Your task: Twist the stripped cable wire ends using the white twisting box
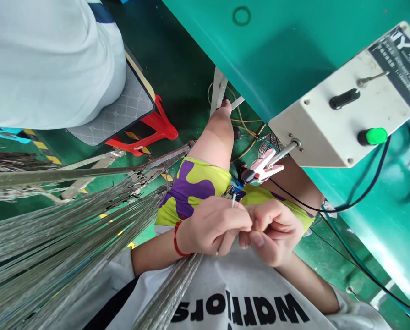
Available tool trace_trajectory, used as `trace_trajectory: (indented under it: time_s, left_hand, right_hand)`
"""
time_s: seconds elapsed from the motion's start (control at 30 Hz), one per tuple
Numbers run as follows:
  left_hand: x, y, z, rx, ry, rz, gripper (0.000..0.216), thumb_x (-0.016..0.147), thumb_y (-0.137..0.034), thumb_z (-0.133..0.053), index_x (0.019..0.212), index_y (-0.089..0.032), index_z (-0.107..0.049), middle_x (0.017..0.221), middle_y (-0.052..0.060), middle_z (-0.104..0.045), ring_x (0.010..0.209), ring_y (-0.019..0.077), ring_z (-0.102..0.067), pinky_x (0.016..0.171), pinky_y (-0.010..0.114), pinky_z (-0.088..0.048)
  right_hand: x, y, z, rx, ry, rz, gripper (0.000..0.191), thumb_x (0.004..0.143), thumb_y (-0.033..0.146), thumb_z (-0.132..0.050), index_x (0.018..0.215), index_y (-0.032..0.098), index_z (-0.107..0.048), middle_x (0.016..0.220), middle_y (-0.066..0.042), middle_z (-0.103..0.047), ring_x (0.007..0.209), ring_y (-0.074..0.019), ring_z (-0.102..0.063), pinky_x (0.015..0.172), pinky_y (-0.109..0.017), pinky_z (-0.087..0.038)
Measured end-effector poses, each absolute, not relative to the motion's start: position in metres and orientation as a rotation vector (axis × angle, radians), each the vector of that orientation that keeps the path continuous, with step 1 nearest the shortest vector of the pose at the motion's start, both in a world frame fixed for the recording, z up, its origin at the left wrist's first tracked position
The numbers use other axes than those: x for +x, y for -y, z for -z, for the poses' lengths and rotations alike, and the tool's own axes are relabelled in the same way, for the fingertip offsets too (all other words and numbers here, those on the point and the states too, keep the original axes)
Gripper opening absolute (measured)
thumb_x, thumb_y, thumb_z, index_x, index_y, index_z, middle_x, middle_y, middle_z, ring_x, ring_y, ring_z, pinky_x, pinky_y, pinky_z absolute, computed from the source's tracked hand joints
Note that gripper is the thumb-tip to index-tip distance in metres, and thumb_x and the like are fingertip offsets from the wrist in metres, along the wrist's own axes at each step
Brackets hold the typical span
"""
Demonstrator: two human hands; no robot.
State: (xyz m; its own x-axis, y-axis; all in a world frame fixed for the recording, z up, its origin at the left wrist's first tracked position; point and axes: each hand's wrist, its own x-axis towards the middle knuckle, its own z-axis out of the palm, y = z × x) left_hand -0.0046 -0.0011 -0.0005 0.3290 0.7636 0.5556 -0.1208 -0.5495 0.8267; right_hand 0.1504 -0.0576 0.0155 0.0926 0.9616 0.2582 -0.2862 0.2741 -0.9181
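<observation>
My left hand, with a red string round its wrist, is closed in a pinch in front of my body. A thin pale wire end sticks up from it. My right hand is also closed, its fingertips meeting those of my left hand; whatever lies between them is hidden. A bundle of clear-sheathed braided cables runs up from below and passes under my left wrist. Just beyond the hands, a pink clip hangs on the shaft of a white machine box.
The box carries a green knob and stands on a green table. Many long cables stretch along the left on a rack. A co-worker sits on a red stool at upper left. Black cords trail at right.
</observation>
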Motion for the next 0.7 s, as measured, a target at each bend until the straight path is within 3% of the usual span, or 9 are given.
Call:
trace_trajectory:
  time_s: [0.17,0.33,0.5,0.7]
  left_hand:
    - [-0.009,0.000,0.002,1.624,-0.707,-1.445,0.008,0.122,-0.026,-0.070,0.117,-0.022,-0.075,0.089,0.000,-0.083,0.068,0.0141,-0.075,0.070,0.025,-0.064]
    - [-0.010,0.002,-0.011,1.654,-0.692,-1.212,0.026,0.126,-0.038,-0.067,0.105,-0.023,-0.071,0.082,-0.001,-0.078,0.067,0.0147,-0.070,0.071,0.028,-0.059]
    - [-0.010,0.001,-0.017,1.680,-0.648,-1.112,0.030,0.127,-0.035,-0.061,0.100,-0.024,-0.067,0.077,-0.003,-0.068,0.062,0.0134,-0.059,0.064,0.029,-0.051]
    - [-0.011,-0.003,-0.017,1.660,-0.631,-1.069,0.029,0.126,-0.032,-0.057,0.099,-0.024,-0.062,0.077,-0.004,-0.063,0.062,0.0133,-0.055,0.066,0.030,-0.051]
  right_hand:
    - [0.171,0.045,-0.014,-0.773,1.342,-0.810,0.013,0.108,0.012,-0.073,0.114,0.023,-0.071,0.074,-0.003,-0.080,0.050,-0.0175,-0.072,0.050,-0.029,-0.058]
    - [0.199,0.040,-0.016,-0.906,1.807,-0.317,0.017,0.102,0.008,-0.083,0.106,0.024,-0.080,0.082,-0.006,-0.086,0.067,-0.0230,-0.081,0.054,-0.035,-0.066]
    - [0.203,0.039,-0.016,-0.867,1.844,-0.254,0.016,0.101,0.008,-0.090,0.103,0.023,-0.085,0.091,-0.008,-0.090,0.076,-0.0246,-0.086,0.059,-0.037,-0.070]
    - [0.200,0.033,-0.015,-0.855,1.843,-0.260,0.012,0.103,0.008,-0.087,0.104,0.020,-0.084,0.085,-0.008,-0.087,0.072,-0.0232,-0.084,0.058,-0.036,-0.071]
